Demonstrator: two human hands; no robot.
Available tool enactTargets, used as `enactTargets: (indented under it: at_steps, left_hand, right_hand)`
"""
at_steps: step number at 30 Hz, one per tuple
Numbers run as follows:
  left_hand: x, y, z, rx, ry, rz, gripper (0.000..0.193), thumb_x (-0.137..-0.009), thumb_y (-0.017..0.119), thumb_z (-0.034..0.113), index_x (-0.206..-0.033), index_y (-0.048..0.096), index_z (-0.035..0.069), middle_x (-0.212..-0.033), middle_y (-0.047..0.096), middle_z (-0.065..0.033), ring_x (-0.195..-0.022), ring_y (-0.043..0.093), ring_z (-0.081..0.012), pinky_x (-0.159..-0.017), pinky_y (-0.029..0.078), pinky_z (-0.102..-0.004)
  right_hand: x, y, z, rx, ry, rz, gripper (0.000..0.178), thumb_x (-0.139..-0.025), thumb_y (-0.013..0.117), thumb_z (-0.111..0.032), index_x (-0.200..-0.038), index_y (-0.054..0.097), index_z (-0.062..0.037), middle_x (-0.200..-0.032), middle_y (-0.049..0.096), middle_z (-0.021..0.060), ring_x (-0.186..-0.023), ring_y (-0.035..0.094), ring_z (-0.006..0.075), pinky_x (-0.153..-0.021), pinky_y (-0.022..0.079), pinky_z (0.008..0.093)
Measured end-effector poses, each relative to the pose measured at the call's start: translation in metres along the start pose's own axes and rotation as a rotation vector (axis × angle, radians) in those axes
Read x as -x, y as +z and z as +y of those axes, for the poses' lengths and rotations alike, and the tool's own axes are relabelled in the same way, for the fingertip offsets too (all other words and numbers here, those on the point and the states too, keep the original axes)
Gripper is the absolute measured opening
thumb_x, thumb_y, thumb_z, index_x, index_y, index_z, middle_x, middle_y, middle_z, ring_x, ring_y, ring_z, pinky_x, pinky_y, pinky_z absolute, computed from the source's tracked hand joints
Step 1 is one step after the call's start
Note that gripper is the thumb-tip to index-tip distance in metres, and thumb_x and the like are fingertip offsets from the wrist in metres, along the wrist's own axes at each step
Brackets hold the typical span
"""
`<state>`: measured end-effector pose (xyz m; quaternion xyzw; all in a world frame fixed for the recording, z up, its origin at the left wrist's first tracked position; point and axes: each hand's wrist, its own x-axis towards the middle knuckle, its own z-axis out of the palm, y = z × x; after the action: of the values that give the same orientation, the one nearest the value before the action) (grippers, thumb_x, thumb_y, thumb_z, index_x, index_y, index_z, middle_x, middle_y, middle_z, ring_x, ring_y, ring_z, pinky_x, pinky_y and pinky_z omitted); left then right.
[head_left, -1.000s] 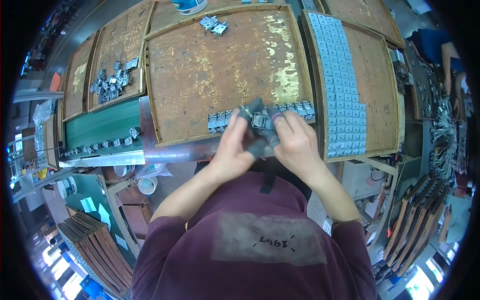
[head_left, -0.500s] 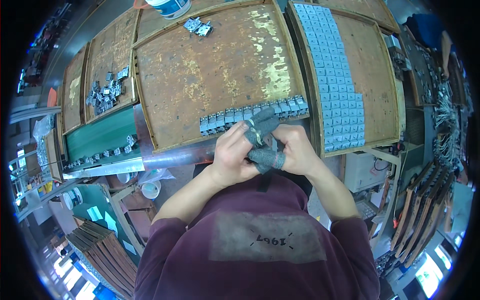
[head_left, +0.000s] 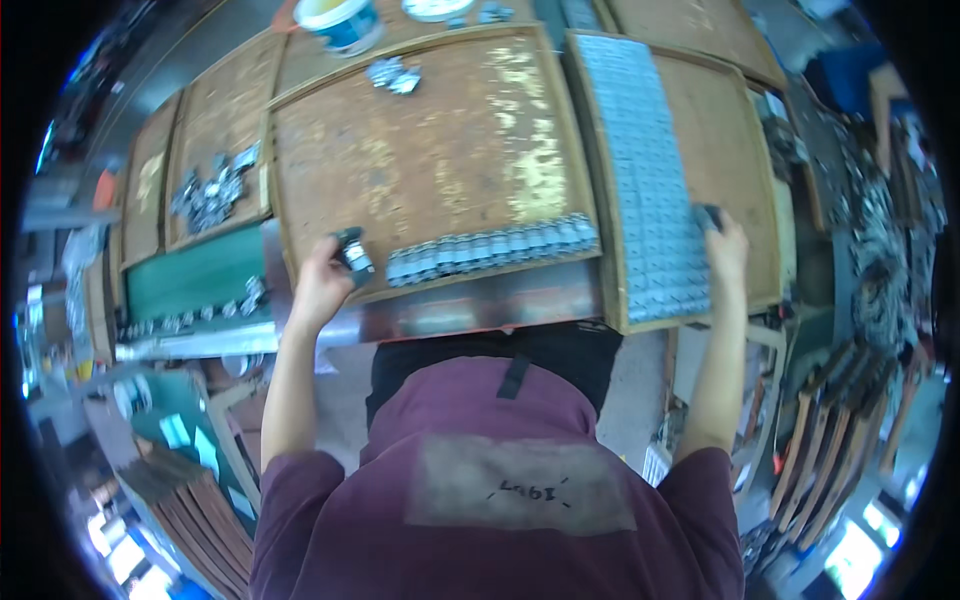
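My left hand [head_left: 321, 284], with grey fabric covers on its fingertips, is closed on a small metal part [head_left: 357, 258] above the left end of a row of similar metal parts [head_left: 490, 247]. That row lies along the near edge of the wooden tray [head_left: 430, 150] in front of me. Over the right-hand tray [head_left: 735, 130], my right hand [head_left: 728, 247] reaches its grey-covered fingertips to the right edge of a block of pale blue-grey parts [head_left: 650, 180]. Blur hides whether those fingers hold anything.
A few metal parts [head_left: 393, 75] lie at the middle tray's far left. More are heaped in a left tray [head_left: 210, 190], with several along a green surface [head_left: 190, 270]. A white-and-blue bucket [head_left: 340, 25] stands behind. At far right shows another person's arm [head_left: 882, 115].
My hands were together over the middle of the row. They have parted: the left went left to a metal part, the right went right to the block of parts.
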<state>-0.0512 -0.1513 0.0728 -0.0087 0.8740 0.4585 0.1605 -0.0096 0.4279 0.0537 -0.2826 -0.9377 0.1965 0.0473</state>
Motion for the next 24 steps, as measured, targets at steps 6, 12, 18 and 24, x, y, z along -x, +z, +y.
enactTargets:
  at_steps: [6,12,18,24]
  left_hand:
    - [-0.006,0.011,-0.021,-0.065,0.135,-0.271,0.052,-0.067,0.051,-0.008,-0.117,0.060,-0.001,-0.098,0.052,-0.0107,-0.094,0.054,-0.0262,-0.089,0.044,-0.0324]
    - [0.005,-0.011,-0.017,0.020,0.121,-0.319,0.046,-0.069,0.056,-0.004,-0.115,0.061,0.000,-0.112,0.054,-0.0151,-0.116,0.051,-0.0287,-0.092,0.045,-0.0379]
    - [0.029,-0.099,-0.064,-0.996,-0.219,0.655,0.036,-0.072,0.067,0.013,-0.107,0.068,0.006,-0.107,0.061,-0.0134,-0.108,0.054,-0.0342,-0.087,0.047,-0.0466]
    - [0.022,-0.114,-0.143,-0.886,-0.438,0.595,0.036,-0.070,0.069,0.022,-0.101,0.072,0.005,-0.113,0.060,-0.0143,-0.114,0.051,-0.0339,-0.089,0.044,-0.0499]
  right_hand:
    - [-0.005,-0.001,-0.016,-0.744,0.270,-0.261,0.023,-0.091,0.066,-0.015,-0.108,0.069,-0.0004,-0.095,0.069,0.0064,-0.085,0.062,0.0167,-0.075,0.049,0.0309]
    - [-0.036,0.007,0.047,-0.952,0.331,-0.159,0.017,-0.089,0.072,-0.011,-0.102,0.065,-0.0019,-0.088,0.066,0.0043,-0.073,0.059,0.0107,-0.061,0.047,0.0244]
    - [-0.014,-0.006,0.027,-1.175,0.195,0.096,0.023,-0.096,0.061,-0.009,-0.117,0.057,-0.0022,-0.100,0.067,0.0070,-0.081,0.065,0.0158,-0.064,0.051,0.0273]
    - [0.025,0.013,-0.060,-1.460,0.024,-0.108,0.033,-0.100,0.048,-0.004,-0.132,0.054,0.0003,-0.126,0.061,0.0127,-0.100,0.065,0.0217,-0.077,0.056,0.0315]
